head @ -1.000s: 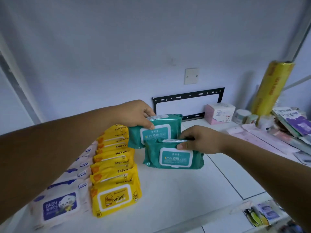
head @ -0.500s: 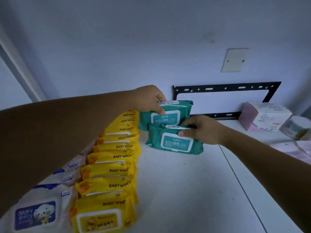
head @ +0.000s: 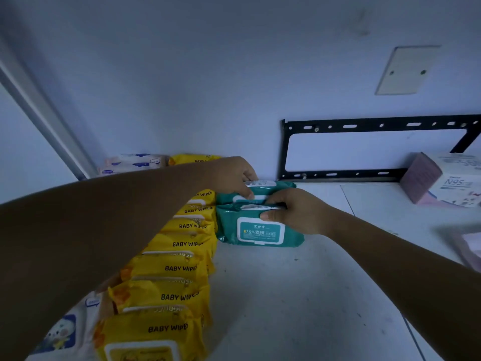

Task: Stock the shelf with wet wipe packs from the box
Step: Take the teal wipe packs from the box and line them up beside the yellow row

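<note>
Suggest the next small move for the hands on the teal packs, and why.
Probably release both: the rear teal pack, held by the left hand, and the front teal pack, pinched by the right hand, already stand together beside the yellow packs.

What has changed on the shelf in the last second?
The left hand and right hand carried the rear green pack and front green pack back toward the wall, beside the yellow row. Both hands still grip their packs; the yellow row stayed put.
</note>
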Available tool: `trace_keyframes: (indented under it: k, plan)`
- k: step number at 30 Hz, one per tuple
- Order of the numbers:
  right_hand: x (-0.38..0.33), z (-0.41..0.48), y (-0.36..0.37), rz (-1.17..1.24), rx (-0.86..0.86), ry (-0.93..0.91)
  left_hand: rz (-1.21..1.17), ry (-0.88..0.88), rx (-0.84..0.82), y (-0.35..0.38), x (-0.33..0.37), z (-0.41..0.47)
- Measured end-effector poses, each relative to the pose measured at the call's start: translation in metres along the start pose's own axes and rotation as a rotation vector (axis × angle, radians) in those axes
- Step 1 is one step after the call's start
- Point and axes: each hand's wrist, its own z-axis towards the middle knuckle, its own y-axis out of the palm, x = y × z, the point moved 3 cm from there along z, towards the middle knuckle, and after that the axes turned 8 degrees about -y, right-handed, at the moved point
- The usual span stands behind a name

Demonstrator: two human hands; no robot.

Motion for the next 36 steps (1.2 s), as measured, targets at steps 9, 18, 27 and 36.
trace_keyframes:
  k: [9,18,27,36]
  plan:
    - [0.002,-0.004,0.0,-0.048,0.05,0.05,-0.003,0.007,-0.04,0.012,-0.009,0.004]
    - [-0.002,-0.021,0.011,-0.051,0.233,0.008,0.058,0.014,-0.067,0.011,-0.003,-0.001]
    - [-0.014,-0.036,-0.001,-0.156,0.284,-0.031,0.105,0.017,-0.029,0.017,0.004,-0.013]
    - [-0.012,-0.039,-0.008,-0.005,0.306,-0.009,0.114,0.011,0.018,0.013,0.006,-0.022]
